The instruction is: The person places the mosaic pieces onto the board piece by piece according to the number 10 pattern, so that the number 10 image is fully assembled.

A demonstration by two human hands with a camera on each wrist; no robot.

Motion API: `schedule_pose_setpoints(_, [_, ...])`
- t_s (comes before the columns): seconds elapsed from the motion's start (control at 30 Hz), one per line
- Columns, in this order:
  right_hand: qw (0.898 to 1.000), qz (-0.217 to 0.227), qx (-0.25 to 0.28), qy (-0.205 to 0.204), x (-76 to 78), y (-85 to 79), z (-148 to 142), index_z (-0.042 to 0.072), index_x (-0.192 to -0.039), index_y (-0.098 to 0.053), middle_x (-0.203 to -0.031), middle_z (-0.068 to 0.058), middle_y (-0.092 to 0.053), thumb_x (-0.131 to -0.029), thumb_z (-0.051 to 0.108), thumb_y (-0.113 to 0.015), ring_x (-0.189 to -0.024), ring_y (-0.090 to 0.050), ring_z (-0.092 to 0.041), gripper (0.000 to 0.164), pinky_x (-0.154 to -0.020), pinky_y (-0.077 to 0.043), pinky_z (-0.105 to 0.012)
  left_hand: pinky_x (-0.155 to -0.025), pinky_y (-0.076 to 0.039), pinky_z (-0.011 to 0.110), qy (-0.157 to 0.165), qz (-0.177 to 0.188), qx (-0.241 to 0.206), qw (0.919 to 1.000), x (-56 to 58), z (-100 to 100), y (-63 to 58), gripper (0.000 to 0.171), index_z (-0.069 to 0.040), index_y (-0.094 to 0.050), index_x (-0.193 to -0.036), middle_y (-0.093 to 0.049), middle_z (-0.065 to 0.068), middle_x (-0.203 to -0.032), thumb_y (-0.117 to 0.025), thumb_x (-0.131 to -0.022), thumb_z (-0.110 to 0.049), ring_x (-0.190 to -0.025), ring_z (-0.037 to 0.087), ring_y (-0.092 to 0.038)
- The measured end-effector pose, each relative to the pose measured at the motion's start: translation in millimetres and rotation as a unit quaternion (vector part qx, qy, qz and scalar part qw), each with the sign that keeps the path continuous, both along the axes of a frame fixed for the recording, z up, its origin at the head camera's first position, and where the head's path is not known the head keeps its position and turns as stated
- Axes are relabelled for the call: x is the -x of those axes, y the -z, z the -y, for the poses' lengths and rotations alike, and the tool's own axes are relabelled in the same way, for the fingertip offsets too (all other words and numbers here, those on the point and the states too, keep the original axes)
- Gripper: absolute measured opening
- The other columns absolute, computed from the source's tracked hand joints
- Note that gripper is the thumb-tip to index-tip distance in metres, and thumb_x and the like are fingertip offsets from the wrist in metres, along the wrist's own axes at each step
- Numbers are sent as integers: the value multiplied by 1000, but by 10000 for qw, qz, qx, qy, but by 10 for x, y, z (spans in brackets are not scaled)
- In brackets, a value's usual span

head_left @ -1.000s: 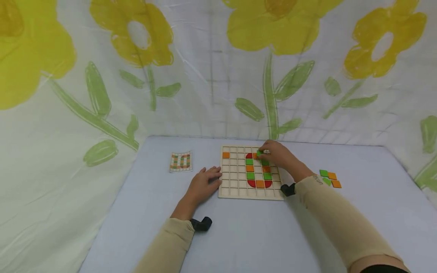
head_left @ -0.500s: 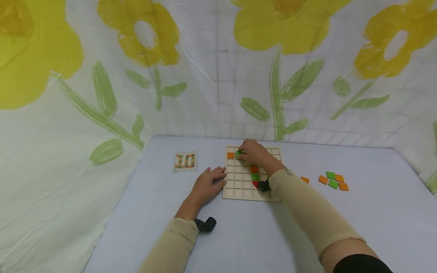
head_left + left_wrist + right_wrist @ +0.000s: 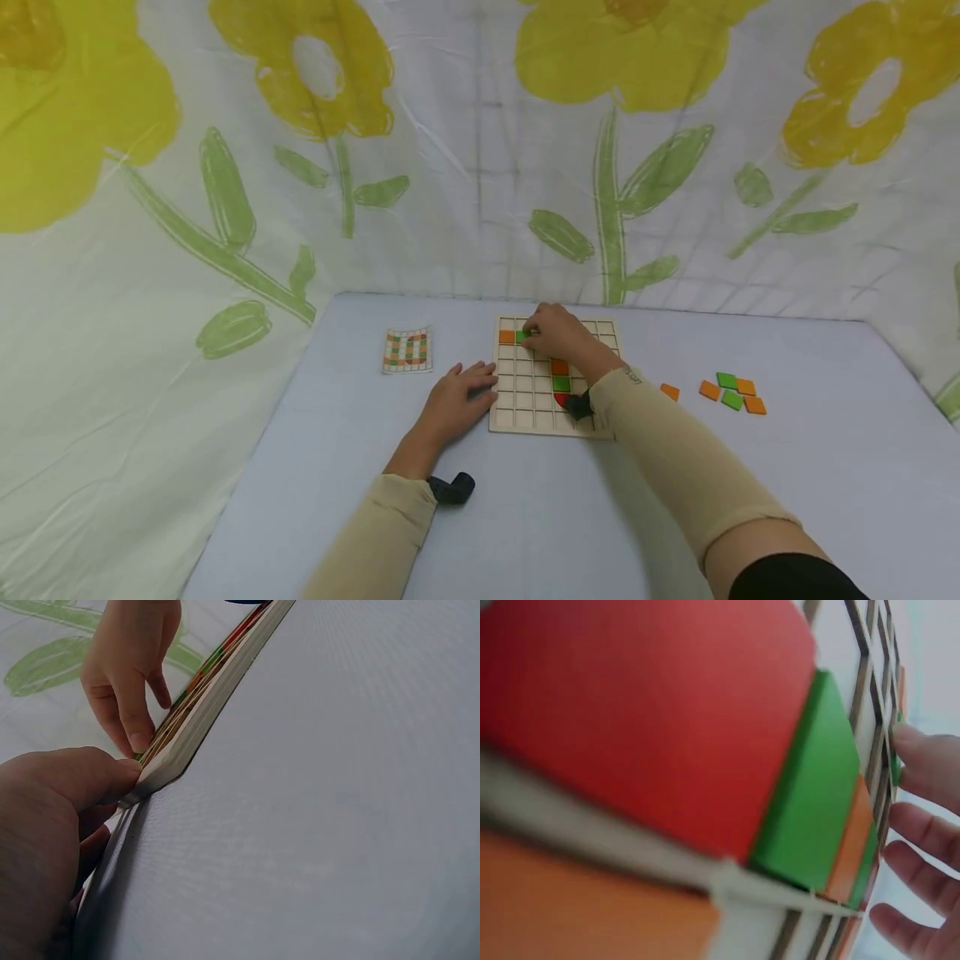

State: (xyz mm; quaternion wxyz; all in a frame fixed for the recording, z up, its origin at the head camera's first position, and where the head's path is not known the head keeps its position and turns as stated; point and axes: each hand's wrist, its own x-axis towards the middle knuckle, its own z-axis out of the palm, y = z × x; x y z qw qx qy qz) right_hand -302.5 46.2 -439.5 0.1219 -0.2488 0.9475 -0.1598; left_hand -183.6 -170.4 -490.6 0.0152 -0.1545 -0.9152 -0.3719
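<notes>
Board (image 3: 523, 384) partly filled; green tile (image 3: 522, 337) pinched in my right grip (image 3: 557, 332), beside orange tile (image 3: 507, 337). My left grip (image 3: 455, 402), fingers relaxed, touches the edge; six loose tiles (image 3: 732, 400) left on counter (image 3: 525, 517)

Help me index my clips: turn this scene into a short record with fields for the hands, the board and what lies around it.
Left hand: touches the left edge of the gridded board
Right hand: holds a green tile at the board, right beside an orange tile
Board cells: some filled with coloured tiles; others hidden by the right arm
Loose tiles: six visible right of the board, four orange, two green
Card: coloured grid print, left of the board
Surface: pale table
Backdrop: yellow flowers
</notes>
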Motion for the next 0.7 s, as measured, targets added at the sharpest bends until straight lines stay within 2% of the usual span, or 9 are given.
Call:
schedule_pose_setpoints(0.17, [9982,360,365,313,7,-94,-165,6,-133,-61,-131,-15,-57,-98,29,-62,-118,-56,-33,43,-99,-51,-47,-124,-23,40,38,-61,-46,10000,2,6,-5,33,-10,-69,-124,-58,-3,-141,-67,-94,-25,-136,16,-50])
schedule_pose_setpoints(0.33, [9932,553,790,645,14,-171,-524,6,-137,-57,-135,-16,-56,-99,32,-59,-123,-53,-34,46,-101,-49,-51,-124,-22,37,-17,-47,-6,10000,16,3,8,33,-11,-69,-124,-57,-5,-141,-67,-94,-25,-136,15,-49])
schedule_pose_setpoints(0.53, [9902,500,689,1107,-48,-197,-1094,6,-140,-54,-136,-20,-56,-99,36,-59,-126,-52,-37,52,-100,-48,-55,-124,-23,38,18,-41,1,10000,22,-7,21,33,-11,-69,-124,-57,-4,-141,-67,-94,-26,-136,15,-49])
schedule_pose_setpoints(0.7, [9867,624,454,1429,-155,-174,-1538,5,-140,-53,-135,-22,-56,-99,38,-57,-124,-53,-38,53,-99,-48,-56,-124,-23,37,-40,-77,-16,10000,22,-2,35,33,-12,-70,-123,-58,-4,-141,-68,-93,-25,-136,15,-49])
